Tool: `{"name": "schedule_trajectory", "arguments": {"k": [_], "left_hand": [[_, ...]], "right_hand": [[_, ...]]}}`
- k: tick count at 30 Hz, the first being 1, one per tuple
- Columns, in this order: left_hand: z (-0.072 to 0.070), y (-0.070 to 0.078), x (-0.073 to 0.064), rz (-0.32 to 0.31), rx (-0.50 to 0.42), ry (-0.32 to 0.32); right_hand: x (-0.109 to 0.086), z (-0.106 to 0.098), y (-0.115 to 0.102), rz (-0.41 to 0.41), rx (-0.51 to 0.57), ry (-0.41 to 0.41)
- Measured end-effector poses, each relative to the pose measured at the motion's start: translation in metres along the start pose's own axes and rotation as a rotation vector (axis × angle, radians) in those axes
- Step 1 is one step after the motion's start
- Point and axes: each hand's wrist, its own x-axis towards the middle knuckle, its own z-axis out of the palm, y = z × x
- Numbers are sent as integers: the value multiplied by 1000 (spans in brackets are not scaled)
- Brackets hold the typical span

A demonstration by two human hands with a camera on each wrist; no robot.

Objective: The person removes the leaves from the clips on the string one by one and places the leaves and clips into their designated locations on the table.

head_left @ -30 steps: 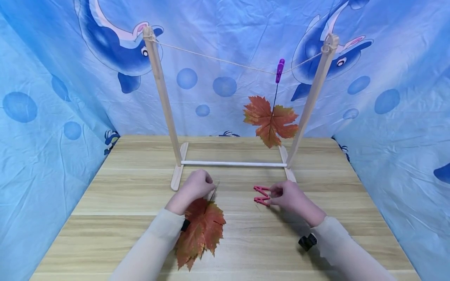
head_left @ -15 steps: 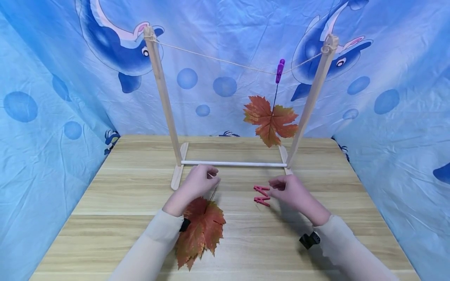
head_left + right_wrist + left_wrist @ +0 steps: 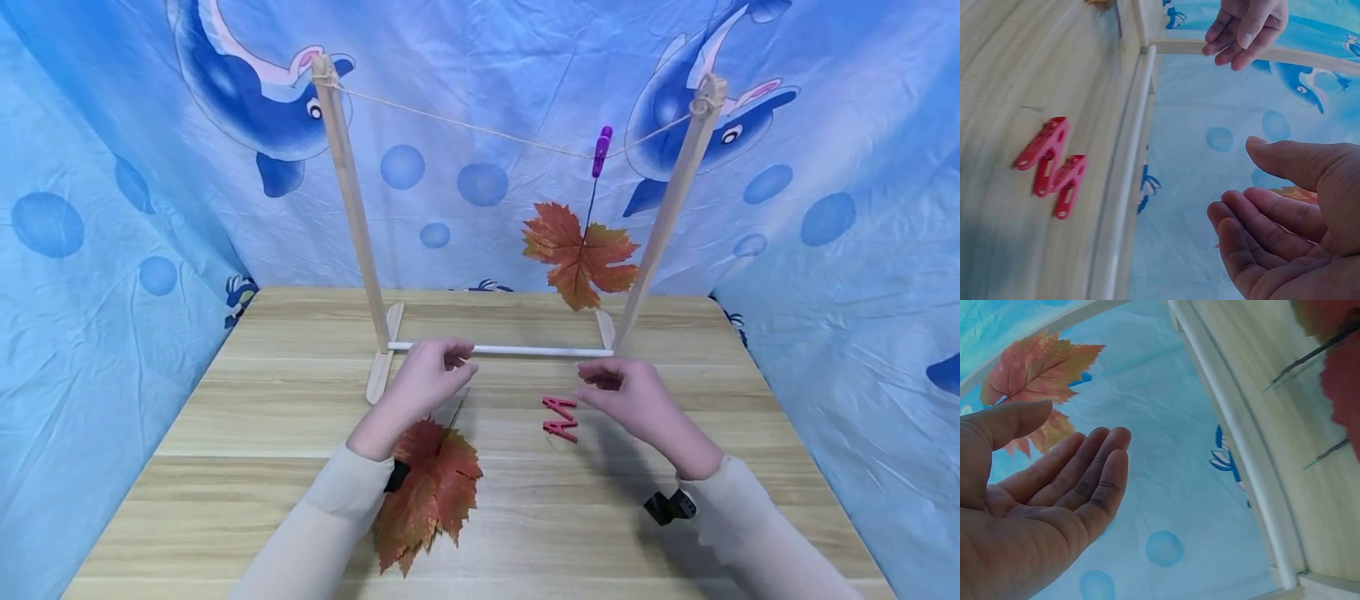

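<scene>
My left hand (image 3: 423,379) hovers over the table with relaxed, parted fingers and nothing in them, as the left wrist view confirms. Just in front of that wrist lie overlapping red-orange maple leaves (image 3: 442,483), partly hidden under the forearm; two dark stems (image 3: 1316,356) show in the left wrist view. My right hand (image 3: 630,396), also holding nothing, has its thumb apart from its loosely bent fingers. Two red clothespins (image 3: 559,418) lie side by side on the table, left of and below the right hand. They appear in the right wrist view (image 3: 1050,159) too.
A wooden stand with two posts (image 3: 348,192) and a white crossbar (image 3: 525,351) is behind the hands. A string (image 3: 465,125) sags between the post tops. From it a purple clothespin (image 3: 602,152) holds a hanging maple leaf (image 3: 581,254). Blue dolphin-print cloth surrounds the table (image 3: 247,417).
The left hand has let go of the leaf stem and risen away from it. The right hand has left the red clothespins, moving up and slightly right. Both hands have opened out.
</scene>
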Motion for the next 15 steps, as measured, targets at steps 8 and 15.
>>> {"name": "schedule_trajectory", "arguments": {"k": [8, 15], "left_hand": [[-3, 21, 7, 41, -38, 20], [-4, 36, 14, 122, -50, 50]], "right_hand": [[2, -17, -20, -64, -5, 55], [5, -37, -35, -163, -38, 132]]}}
